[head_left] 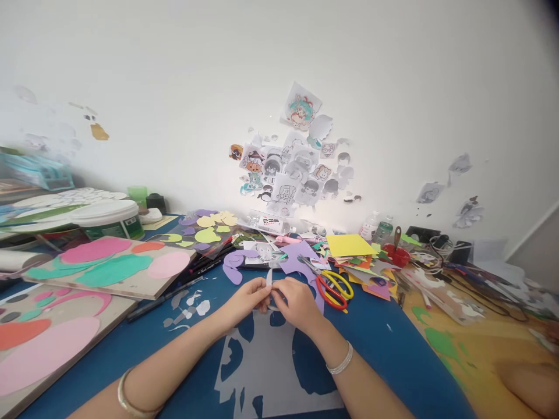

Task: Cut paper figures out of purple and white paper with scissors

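A: Here we go, and your 2 hands come together over the blue surface [375, 364]!

B: Your left hand [250, 297] has its thumb and fingertips pinched on a slim white strip [269, 277], tip pointing up.

A: And your right hand [299, 301]?

B: Fingers curled in, right up by the strip. I cannot tell whether they grip its lower end; your fingers cover it.

A: Under your wrists lies a pale sheet [273, 361], full of cut-out holes, with blue showing through!

B: Just past your right hand rest the scissors [334, 289], 1 handle red, 1 yellow, blades pointing away over purple paper [300, 253].

A: Beyond them, a paper stack [349, 245] topped in yellow!

B: And to your left, small grey and white scraps [190, 308], then a board [168, 283] carrying pink, green and orange shapes.
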`<state>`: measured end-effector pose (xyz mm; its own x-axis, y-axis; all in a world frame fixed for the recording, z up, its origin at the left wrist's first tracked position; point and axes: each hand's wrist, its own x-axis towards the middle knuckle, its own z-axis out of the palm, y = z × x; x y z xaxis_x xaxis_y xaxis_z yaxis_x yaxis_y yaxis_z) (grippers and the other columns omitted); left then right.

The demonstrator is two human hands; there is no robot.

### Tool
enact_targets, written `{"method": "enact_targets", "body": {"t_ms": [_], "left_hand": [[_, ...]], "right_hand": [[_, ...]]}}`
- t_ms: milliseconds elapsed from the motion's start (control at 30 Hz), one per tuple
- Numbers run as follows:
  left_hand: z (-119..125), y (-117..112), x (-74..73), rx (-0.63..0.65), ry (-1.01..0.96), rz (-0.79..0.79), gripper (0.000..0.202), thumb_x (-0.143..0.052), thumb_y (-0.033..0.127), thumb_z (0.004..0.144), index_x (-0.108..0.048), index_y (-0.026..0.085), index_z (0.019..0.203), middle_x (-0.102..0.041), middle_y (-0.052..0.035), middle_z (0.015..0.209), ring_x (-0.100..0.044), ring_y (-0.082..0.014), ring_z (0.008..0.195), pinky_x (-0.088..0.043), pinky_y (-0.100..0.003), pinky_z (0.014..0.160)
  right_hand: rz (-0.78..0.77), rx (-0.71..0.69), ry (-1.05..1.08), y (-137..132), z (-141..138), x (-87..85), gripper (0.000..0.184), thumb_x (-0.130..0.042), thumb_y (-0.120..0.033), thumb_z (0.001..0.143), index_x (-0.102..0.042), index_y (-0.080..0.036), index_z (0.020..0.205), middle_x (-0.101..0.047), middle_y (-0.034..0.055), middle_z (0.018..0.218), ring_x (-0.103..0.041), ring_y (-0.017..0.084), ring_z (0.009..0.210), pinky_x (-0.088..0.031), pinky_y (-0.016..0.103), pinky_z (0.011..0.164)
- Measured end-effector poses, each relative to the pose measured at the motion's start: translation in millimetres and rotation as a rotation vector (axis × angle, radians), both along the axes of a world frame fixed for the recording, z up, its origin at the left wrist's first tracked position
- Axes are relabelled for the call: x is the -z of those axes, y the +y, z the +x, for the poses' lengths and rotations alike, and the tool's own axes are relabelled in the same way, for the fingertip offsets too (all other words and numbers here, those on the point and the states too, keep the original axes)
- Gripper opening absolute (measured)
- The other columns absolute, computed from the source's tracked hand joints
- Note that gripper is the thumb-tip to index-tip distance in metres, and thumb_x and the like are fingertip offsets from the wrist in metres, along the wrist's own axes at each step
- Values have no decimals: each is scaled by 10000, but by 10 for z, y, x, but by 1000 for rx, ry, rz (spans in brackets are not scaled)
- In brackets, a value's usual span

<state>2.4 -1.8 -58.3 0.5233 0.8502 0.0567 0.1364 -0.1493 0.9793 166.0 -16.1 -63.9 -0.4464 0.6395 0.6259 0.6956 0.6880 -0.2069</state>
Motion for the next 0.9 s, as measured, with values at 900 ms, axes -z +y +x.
{"method": "enact_targets", "body": {"t_ms": [900], "left_hand": [[-18, -82, -32, -187, 446, 753, 296, -246, 312, 919, -437, 200, 723, -491, -1, 692, -455, -164, 669, -359, -315, 686]], "right_hand": [[153, 82, 68, -7, -27, 10, 221, -373, -206, 906, -590, -174, 885, -642, 61, 743, -573, 182, 693, -404, 273, 599]]}}
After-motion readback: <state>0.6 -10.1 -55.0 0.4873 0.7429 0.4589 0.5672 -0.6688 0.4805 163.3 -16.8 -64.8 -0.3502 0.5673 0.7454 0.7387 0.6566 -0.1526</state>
